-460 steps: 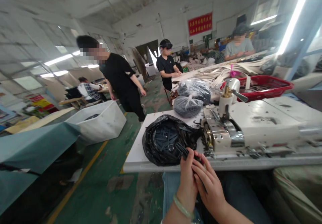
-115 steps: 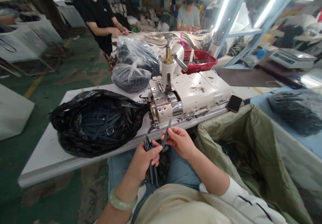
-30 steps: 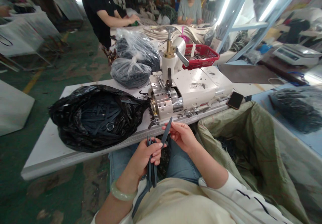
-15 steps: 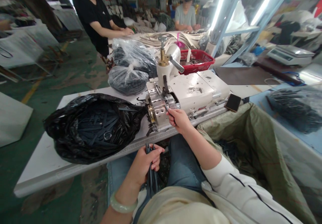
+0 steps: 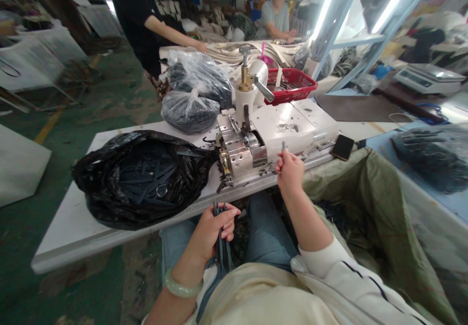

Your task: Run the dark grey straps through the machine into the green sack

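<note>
My left hand (image 5: 218,227) is closed round a bundle of dark blue-grey strips (image 5: 224,254) that hang down over my lap. A short end of a strip (image 5: 283,145) pokes up from the pinched fingers of my right hand (image 5: 290,171), held just in front of the white machine. That machine (image 5: 285,125) has a metal plate and rollers at its left end and a brass adjusting post (image 5: 245,79) with a lever on top. Left of it, an open black plastic bag (image 5: 106,203) lies on the table, full of similar dark strips (image 5: 146,171).
Clear bags (image 5: 192,110) of dark pieces stand behind the machine, beside a red basket (image 5: 292,84). A phone (image 5: 342,147) lies at the table's right edge, above a large green sack (image 5: 365,183). Two co-workers (image 5: 135,28) are at a table of pale straps behind.
My right hand has moved right, away from the machine's metal rollers, with a strip in its fingers. My left hand has stayed over my lap. The view has shifted slightly.
</note>
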Available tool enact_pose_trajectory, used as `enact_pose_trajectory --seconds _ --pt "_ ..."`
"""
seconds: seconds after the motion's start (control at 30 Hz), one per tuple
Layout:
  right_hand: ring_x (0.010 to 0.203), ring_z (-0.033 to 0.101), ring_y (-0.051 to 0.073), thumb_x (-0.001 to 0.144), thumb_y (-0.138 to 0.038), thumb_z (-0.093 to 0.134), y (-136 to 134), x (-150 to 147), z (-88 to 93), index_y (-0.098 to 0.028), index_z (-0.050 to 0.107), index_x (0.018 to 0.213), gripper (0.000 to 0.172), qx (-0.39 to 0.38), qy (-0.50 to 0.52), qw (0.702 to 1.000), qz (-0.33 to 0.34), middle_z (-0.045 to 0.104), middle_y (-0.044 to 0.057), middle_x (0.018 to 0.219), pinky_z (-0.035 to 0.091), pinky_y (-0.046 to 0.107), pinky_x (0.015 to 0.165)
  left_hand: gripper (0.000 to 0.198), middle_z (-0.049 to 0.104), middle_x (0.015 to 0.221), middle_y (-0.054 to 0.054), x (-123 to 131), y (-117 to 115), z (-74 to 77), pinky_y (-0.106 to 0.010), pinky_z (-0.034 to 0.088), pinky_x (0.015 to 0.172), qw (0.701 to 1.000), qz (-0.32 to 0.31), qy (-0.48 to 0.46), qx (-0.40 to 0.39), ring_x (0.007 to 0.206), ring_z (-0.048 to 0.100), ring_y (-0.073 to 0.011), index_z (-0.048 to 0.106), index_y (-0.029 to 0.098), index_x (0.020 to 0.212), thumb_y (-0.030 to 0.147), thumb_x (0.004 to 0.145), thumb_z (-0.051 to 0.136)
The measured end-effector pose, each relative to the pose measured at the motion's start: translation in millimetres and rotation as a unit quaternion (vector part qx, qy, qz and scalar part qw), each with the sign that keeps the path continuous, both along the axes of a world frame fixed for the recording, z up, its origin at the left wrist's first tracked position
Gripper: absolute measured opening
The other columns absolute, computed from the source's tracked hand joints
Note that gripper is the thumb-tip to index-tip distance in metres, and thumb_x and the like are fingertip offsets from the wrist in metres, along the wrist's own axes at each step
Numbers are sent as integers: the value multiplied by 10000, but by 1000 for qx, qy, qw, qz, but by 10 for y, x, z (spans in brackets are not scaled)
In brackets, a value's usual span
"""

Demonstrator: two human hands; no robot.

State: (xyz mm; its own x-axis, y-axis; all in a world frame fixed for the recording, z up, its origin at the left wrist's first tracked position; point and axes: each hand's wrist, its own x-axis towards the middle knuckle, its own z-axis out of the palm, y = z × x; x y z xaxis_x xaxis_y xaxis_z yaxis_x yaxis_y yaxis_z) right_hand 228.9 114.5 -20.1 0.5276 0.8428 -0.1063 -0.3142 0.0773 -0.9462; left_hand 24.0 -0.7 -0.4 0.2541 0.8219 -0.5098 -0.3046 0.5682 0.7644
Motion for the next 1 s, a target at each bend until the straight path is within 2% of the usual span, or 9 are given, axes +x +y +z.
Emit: enact_pose_trajectory --seconds 0.07,0.17,0.23,0.27,0.33,0.43,0.57,0.83,1.0 --pt "393 460 114 852 -498 477 -348 479 -147 -168 586 763 358 -23 -156 979 -130 462 -35 475 378 242 408 242 346 427 107 -17 -6 27 -175 320 369 1000 -14 -10 6 340 286 -25 600 142 745 334 676 730" --pt "732 642 288 866 -489 443 -929 1253 -365 -86 639 963 458 -152 -455 847 -230 658 157 756 496 436 698 247 347 419 107 -26 -8 28 -179 327 365 999 -41 -28 9 335 294 -30 589 151 745 336 670 736" --pt "1108 533 412 800 -481 554 -1224 1573 -426 14 524 1218 648 -189 -584 748 -252 572 311 1162 400 553 916 230 354 421 105 3 -11 11 -178 327 363 997 -64 -40 6 335 297 -30 586 154 747 319 678 731" --pt "1198 459 428 779 -469 587 -1319 1621 -420 30 470 1281 718 -189 -607 732 -246 498 330 1266 353 571 967 220 359 423 104 30 -14 2 -179 329 363 996 -78 -47 5 335 297 -30 587 154 748 307 680 729" --pt "1184 484 396 793 -454 583 -1397 1471 -346 -18 528 1257 640 -168 -563 793 -161 533 285 1258 367 553 973 197 373 430 99 98 -27 -11 -184 338 365 992 -110 -59 10 338 301 -31 595 150 759 283 686 721" --pt "972 628 283 853 -442 536 -1300 781 -152 -151 686 1045 380 -100 -324 927 157 688 146 1022 476 448 871 161 389 433 94 190 -69 -15 -192 355 371 985 -159 -65 23 346 307 -36 592 148 779 248 703 695" --pt "891 634 217 803 -377 648 -1114 -206 79 -222 732 958 235 33 -180 889 419 700 71 950 492 346 798 150 394 405 97 202 -167 -33 -204 373 370 980 -196 -12 26 343 321 -52 571 160 811 210 707 666" --pt "666 550 145 717 -304 722 -1080 -714 31 -189 685 624 152 28 -107 898 425 603 19 721 433 268 631 142 396 400 70 43 -247 -141 -218 397 388 991 -132 14 30 346 340 -55 519 156 628 193 717 622" --pt "565 445 98 709 -349 723 -907 -588 -96 -175 611 645 217 18 14 965 260 523 -30 625 381 235 575 196 408 465 90 -15 -205 -136 -188 363 361 989 -138 -46 -15 352 316 -42 531 176 755 267 714 701"
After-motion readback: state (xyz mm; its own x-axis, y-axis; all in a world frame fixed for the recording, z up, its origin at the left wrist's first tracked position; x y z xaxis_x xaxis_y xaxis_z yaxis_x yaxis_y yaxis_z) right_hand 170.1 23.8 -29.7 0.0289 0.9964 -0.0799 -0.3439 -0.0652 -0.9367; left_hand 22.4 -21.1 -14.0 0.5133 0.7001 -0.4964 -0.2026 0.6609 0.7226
